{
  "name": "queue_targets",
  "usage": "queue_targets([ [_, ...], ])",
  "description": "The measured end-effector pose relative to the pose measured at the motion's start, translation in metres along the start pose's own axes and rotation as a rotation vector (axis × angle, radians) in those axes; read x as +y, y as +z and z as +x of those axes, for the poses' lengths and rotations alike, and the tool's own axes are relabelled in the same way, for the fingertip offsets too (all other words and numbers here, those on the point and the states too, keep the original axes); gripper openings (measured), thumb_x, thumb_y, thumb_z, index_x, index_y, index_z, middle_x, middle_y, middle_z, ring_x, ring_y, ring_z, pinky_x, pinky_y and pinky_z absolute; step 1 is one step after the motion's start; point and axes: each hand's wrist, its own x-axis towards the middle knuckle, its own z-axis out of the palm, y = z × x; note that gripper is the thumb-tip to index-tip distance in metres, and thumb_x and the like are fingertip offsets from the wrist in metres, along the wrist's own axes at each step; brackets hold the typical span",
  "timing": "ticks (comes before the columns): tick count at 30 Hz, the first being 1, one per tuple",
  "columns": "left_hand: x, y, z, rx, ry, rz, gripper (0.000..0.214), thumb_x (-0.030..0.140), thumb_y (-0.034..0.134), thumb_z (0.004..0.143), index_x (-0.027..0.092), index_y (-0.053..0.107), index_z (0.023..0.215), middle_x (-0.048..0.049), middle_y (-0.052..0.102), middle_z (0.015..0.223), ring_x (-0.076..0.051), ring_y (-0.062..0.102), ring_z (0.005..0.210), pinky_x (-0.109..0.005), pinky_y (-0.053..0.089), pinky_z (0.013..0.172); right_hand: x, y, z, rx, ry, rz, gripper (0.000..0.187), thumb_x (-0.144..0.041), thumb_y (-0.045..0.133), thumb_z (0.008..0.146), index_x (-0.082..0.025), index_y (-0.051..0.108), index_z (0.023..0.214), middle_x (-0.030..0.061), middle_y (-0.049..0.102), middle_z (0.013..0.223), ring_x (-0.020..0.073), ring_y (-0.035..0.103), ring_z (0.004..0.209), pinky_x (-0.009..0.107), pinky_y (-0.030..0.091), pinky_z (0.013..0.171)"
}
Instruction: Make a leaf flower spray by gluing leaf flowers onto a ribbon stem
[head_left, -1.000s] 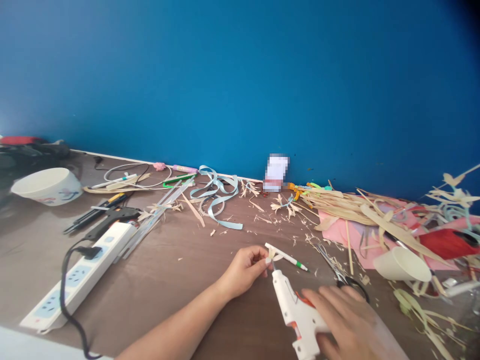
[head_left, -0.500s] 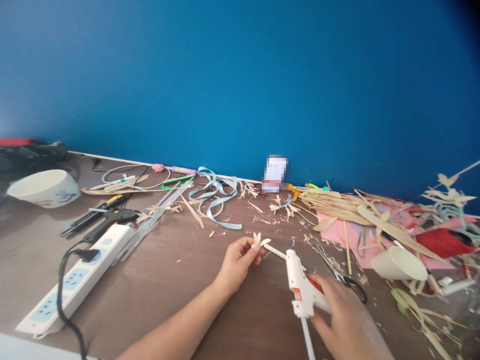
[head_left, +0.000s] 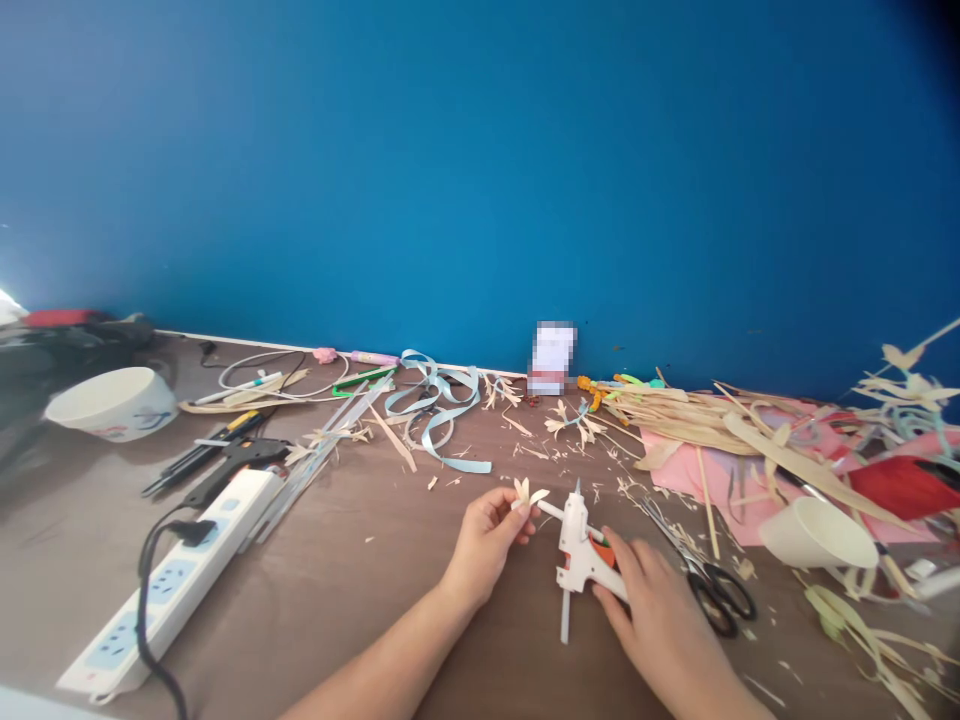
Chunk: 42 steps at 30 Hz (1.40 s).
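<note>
My left hand (head_left: 491, 535) is closed, pinching a small pale flower (head_left: 525, 492) with pointed petals that look like dried husk. A white stick (head_left: 551, 510) runs from beside the flower and passes partly behind a white hot glue gun (head_left: 576, 545). My right hand (head_left: 656, 600) has its fingers and thumb around the glue gun's handle, from the right. The gun's nozzle points away from me, and a glue stick (head_left: 565, 615) sticks out of its back end. Scissors (head_left: 712, 590) with black handles lie just right of my right hand.
A power strip (head_left: 176, 585) with a black plug, a white bowl (head_left: 112, 400) and a black glue gun (head_left: 236, 465) lie left. Pale blue ribbon (head_left: 450, 420) curls near the blue wall. Dried husks (head_left: 675, 415), pink sheets (head_left: 739, 520) and a tipped cup (head_left: 817, 532) crowd the right.
My right hand and the white glue gun have moved slightly left and up, closer to the flower, uncovering the scissors' handles. My left hand still pinches the flower. The view has shifted slightly.
</note>
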Motion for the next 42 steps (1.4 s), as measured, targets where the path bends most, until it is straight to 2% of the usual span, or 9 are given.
queue_targets([
  [2,0.000,0.001,-0.002,0.005,0.009,0.009,0.022,0.034,0.062,0.071,0.012,0.058,0.074,-0.0032,0.060,0.072,-0.009,0.051,0.060,-0.020,0.042,0.055,-0.004,-0.013,0.006,0.024,0.023,0.072,0.029,-0.029,0.052,0.079,-0.017,0.052,0.106,0.0093,0.056,0.090,0.0254,0.056,0.083,0.039,0.046,0.071],
  [5,0.001,0.002,-0.005,-0.028,0.065,0.038,0.020,0.033,0.062,0.070,0.013,0.060,0.073,-0.0001,0.055,0.065,-0.009,0.048,0.058,-0.020,0.041,0.055,-0.021,-0.024,0.019,0.032,0.059,0.380,0.017,-0.026,0.042,0.085,-0.021,0.054,0.096,0.0072,0.057,0.092,0.0200,0.057,0.085,0.031,0.046,0.073],
  [8,0.003,0.002,-0.007,-0.076,0.126,0.086,0.019,0.032,0.062,0.071,0.013,0.061,0.069,0.0013,0.053,0.062,-0.008,0.046,0.055,-0.021,0.039,0.056,-0.041,-0.020,0.033,-0.026,0.160,0.635,0.015,-0.025,0.041,0.085,-0.020,0.056,0.087,0.0034,0.061,0.081,0.0163,0.059,0.074,0.026,0.046,0.067],
  [12,0.004,0.001,-0.009,-0.078,0.161,0.160,0.019,0.032,0.061,0.072,0.014,0.063,0.070,0.0009,0.052,0.062,-0.009,0.046,0.056,-0.021,0.038,0.057,-0.054,-0.007,0.047,-0.041,0.264,0.802,0.013,-0.024,0.044,0.083,-0.019,0.055,0.081,0.0005,0.062,0.072,0.0145,0.058,0.064,0.025,0.045,0.062],
  [18,0.001,0.000,-0.008,-0.081,0.188,0.175,0.019,0.033,0.063,0.070,0.014,0.066,0.067,-0.0009,0.052,0.062,-0.011,0.047,0.058,-0.022,0.039,0.057,-0.058,-0.007,0.050,-0.034,0.293,0.789,0.011,-0.022,0.045,0.080,-0.019,0.055,0.076,-0.0015,0.061,0.067,0.0137,0.056,0.061,0.024,0.043,0.059],
  [22,0.003,0.000,-0.009,-0.078,0.231,0.251,0.017,0.031,0.063,0.071,0.015,0.069,0.068,-0.0035,0.056,0.065,-0.013,0.050,0.063,-0.023,0.041,0.060,-0.058,-0.008,0.049,-0.003,0.296,0.745,0.011,-0.022,0.046,0.078,-0.019,0.055,0.074,-0.0016,0.060,0.065,0.0134,0.054,0.060,0.024,0.042,0.058],
  [29,0.004,-0.001,-0.010,-0.075,0.295,0.336,0.014,0.027,0.062,0.072,0.016,0.070,0.069,-0.0049,0.059,0.068,-0.015,0.054,0.065,-0.024,0.042,0.060,-0.057,-0.008,0.049,-0.020,0.320,0.770,0.012,-0.024,0.047,0.078,-0.018,0.056,0.072,-0.0014,0.059,0.064,0.0130,0.053,0.060,0.023,0.042,0.058],
  [37,0.003,-0.004,-0.010,-0.088,0.386,0.466,0.015,0.024,0.058,0.075,0.017,0.070,0.072,-0.0056,0.060,0.068,-0.015,0.055,0.064,-0.023,0.042,0.058,-0.056,-0.010,0.050,-0.022,0.302,0.772,0.012,-0.021,0.047,0.077,-0.018,0.056,0.070,-0.0015,0.059,0.065,0.0137,0.054,0.063,0.024,0.043,0.059],
  [42,0.002,-0.005,-0.011,-0.093,0.432,0.505,0.015,0.022,0.056,0.076,0.017,0.069,0.071,-0.0056,0.060,0.067,-0.014,0.055,0.063,-0.023,0.041,0.057,-0.057,-0.008,0.049,0.021,0.279,0.760,0.012,-0.017,0.046,0.076,-0.018,0.055,0.067,-0.0023,0.058,0.062,0.0129,0.054,0.059,0.023,0.042,0.056],
])
